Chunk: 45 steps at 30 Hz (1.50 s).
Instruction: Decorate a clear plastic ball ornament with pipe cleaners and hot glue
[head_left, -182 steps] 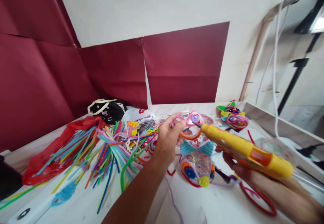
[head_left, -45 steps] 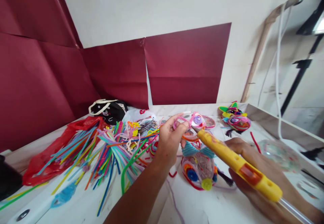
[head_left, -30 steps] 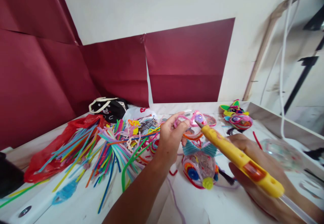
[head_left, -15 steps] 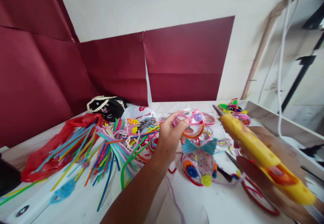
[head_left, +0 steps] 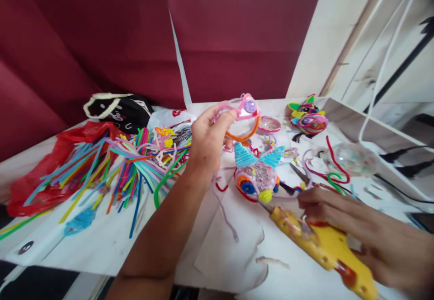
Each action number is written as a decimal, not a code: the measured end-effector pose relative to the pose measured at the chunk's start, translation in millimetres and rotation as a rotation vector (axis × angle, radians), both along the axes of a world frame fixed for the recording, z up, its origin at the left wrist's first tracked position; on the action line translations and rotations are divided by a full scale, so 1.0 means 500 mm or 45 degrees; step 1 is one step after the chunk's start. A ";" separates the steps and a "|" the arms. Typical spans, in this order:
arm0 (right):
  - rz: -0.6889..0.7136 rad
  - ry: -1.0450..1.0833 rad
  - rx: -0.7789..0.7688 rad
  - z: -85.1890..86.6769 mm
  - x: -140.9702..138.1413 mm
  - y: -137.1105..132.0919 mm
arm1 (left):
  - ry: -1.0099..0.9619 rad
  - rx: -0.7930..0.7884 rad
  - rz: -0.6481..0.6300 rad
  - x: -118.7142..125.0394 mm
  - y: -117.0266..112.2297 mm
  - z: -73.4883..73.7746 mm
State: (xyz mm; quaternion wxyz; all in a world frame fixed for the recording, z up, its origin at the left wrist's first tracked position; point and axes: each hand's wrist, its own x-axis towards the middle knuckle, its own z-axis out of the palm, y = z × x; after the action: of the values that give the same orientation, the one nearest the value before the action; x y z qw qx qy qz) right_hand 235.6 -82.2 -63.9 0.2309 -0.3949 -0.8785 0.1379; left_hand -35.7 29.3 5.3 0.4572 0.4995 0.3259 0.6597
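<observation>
The left hand point(head_left: 206, 139) has its grip clamped on a clear plastic piece edged in pink and orange fuzzy wire with a purple button point(head_left: 242, 114), thumb in front and most of the fingers hidden. This piece is held up just beyond a clear round figure with a light-blue ribbed bow point(head_left: 257, 175), the landmark for what follows. To the figure's near right, the right hand point(head_left: 352, 227) touches a yellow glue gun point(head_left: 320, 248); some of its fingers are out of sight, so I cannot tell whether this grip is closed around it. The nozzle ends just beside the figure's yellow nose. Right of the figure, a grey pointed metal blade point(head_left: 300, 173) shows, its rear end covered by the right hand. Farther right, a dark flat object point(head_left: 422, 222) is cut off by the edge.

Left of the figure, the left forearm stands before a heap of multicoloured fuzzy wires point(head_left: 135, 169), with a crumpled red plastic bag point(head_left: 42, 173) beyond. Behind and right of the figure, a green-eared colourful ornament point(head_left: 309, 121) sits on the white counter point(head_left: 233, 255).
</observation>
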 end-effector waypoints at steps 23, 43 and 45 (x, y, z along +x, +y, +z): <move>-0.404 0.753 0.368 0.127 -0.161 0.110 | 0.341 -0.102 0.091 0.026 -0.050 -0.003; -0.274 1.229 -0.106 0.123 -0.218 0.166 | 0.396 -0.032 0.158 0.035 -0.053 -0.020; -0.282 1.237 -0.141 0.124 -0.218 0.166 | 0.406 -0.034 0.167 0.036 -0.054 -0.020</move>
State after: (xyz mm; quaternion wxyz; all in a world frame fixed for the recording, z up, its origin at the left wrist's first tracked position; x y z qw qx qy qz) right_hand 126.6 0.6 -1.7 0.6053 -0.3874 -0.6137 0.3269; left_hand -17.9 2.3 -4.7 0.3625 0.5694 0.4348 0.5961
